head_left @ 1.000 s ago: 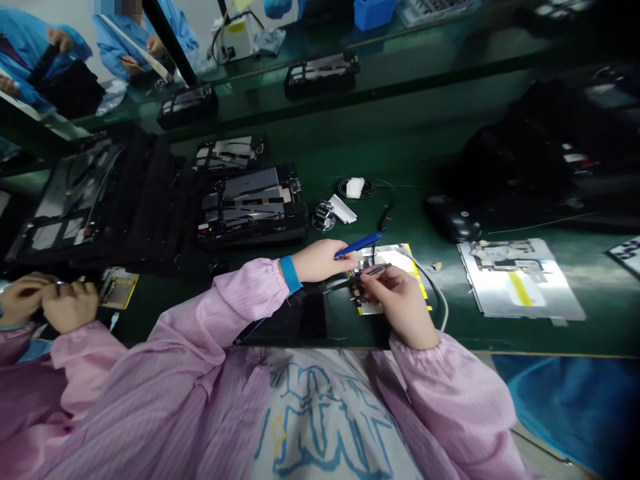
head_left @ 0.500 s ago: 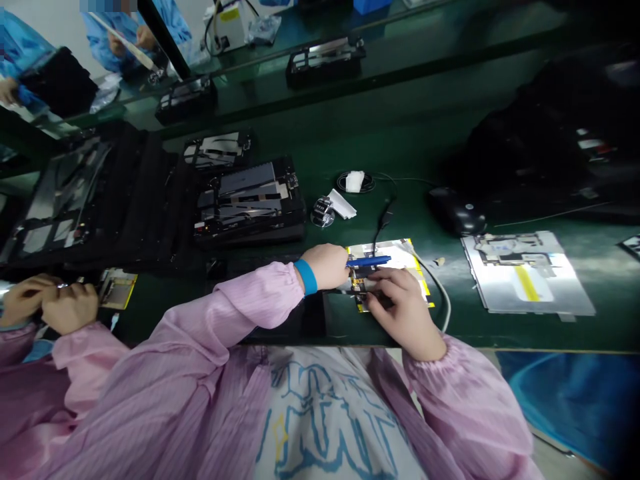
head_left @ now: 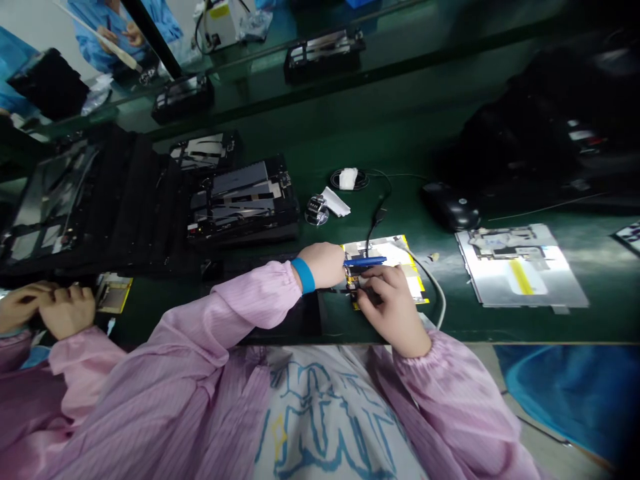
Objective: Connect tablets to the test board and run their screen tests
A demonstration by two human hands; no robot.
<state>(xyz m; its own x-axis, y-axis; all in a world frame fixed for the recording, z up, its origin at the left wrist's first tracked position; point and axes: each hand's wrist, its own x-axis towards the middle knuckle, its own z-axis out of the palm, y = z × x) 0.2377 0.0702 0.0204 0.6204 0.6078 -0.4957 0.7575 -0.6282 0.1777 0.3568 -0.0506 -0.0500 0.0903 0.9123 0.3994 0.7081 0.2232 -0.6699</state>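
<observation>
My left hand [head_left: 323, 267], with a blue band at the wrist, is closed at the left side of a flat device panel with yellow edges [head_left: 416, 285]. A blue pen-like tool [head_left: 367, 261] sticks out of it to the right, across the panel; its working end is hidden. My right hand [head_left: 397, 312] rests over the lower part of the panel, fingers bent and thumb near the index finger. A thin dark strip [head_left: 336, 291] runs up to its fingertips; whatever they pinch is too small to make out.
Black device housings [head_left: 245, 200] are stacked left. Behind the panel are a coiled cable [head_left: 349, 179] and a small metal counter [head_left: 317, 210]. A black mouse [head_left: 451, 207] and a silver panel [head_left: 523, 267] lie right. A co-worker's hands [head_left: 67, 310] are far left.
The whole view has shifted slightly. My right hand's fingers have drawn a little toward the panel's left edge, and my left hand keeps its place with the blue tool.
</observation>
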